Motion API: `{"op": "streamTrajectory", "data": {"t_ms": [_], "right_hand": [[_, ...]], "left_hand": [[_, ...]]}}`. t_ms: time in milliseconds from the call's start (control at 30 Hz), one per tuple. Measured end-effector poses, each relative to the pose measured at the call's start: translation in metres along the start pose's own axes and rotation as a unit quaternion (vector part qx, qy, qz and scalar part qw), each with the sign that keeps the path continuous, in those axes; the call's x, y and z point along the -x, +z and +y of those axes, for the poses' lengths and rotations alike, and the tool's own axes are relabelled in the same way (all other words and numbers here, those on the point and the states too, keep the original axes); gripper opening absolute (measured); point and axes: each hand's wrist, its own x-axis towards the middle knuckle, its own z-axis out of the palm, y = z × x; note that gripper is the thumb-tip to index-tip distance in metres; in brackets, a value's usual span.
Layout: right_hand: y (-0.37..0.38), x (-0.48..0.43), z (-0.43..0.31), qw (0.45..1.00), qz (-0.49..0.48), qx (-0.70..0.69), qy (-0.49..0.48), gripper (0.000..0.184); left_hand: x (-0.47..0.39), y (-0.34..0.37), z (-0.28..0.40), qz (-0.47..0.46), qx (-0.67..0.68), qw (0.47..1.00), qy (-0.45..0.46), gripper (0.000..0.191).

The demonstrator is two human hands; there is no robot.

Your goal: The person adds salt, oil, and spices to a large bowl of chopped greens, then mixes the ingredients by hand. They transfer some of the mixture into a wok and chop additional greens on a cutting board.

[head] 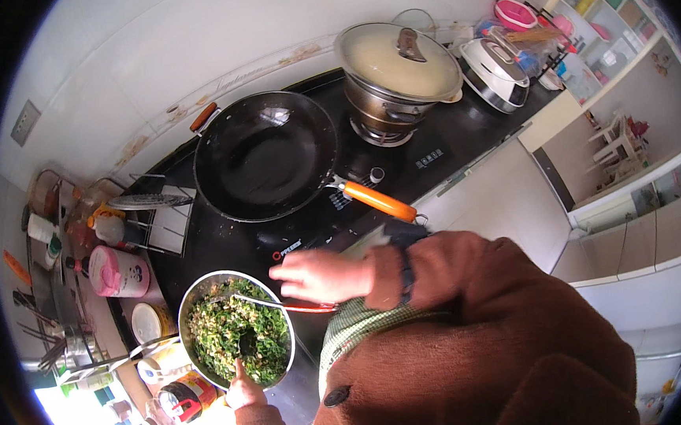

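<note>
A metal bowl [293,340] filled with chopped greens mixed with pale crumbly bits [236,326] stands at the front left of the counter. My left hand [246,391] grips its near-left rim, one digit laid over the edge toward the greens. A spoon or spatula with an orange-red handle [312,308] rests in the mixture, its handle crossing the rim; the head is partly buried. Just above that handle is my right hand [321,278], blurred, fingers apart and with nothing visible in it.
A black wok [265,158] sits on the hob, its orange handle [381,201] jutting over the counter edge. Behind is a large lidded pot [391,90] on a burner. A pink tub [118,271], a lidded jar [150,322], a wire rack [169,221] and several bottles crowd the left.
</note>
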Motion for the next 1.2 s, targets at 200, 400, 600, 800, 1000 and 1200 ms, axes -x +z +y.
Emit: {"op": "streamTrajectory", "data": {"t_ms": [200, 400, 600, 800, 1000, 1200], "right_hand": [[-0.217, 0.044, 0.043, 0.841, 0.421, -0.337, 0.04, 0.017], [-0.336, 0.034, 0.135, 0.672, 0.49, -0.522, 0.192, 0.051], [-0.356, 0.006, 0.181, 0.656, 0.369, -0.647, 0.122, 0.025], [-0.362, 0.0, 0.184, 0.709, 0.361, -0.586, 0.155, 0.021], [-0.414, 0.03, 0.175, 0.687, 0.31, -0.652, 0.078, 0.024], [-0.477, 0.073, 0.123, 0.677, 0.221, -0.701, -0.04, 0.031]], "left_hand": [[0.004, 0.019, -0.023, 0.099, 0.116, 0.988, 0.035, 0.05], [-0.002, 0.043, -0.02, 0.067, 0.087, 0.994, -0.009, 0.052], [-0.022, 0.057, -0.022, 0.035, 0.132, 0.989, -0.05, 0.048], [-0.035, 0.109, -0.053, 0.064, 0.219, 0.973, -0.025, 0.047], [-0.055, 0.137, -0.062, 0.063, 0.225, 0.972, -0.037, 0.042], [-0.028, 0.078, -0.025, 0.088, 0.226, 0.968, -0.057, 0.036]]}}
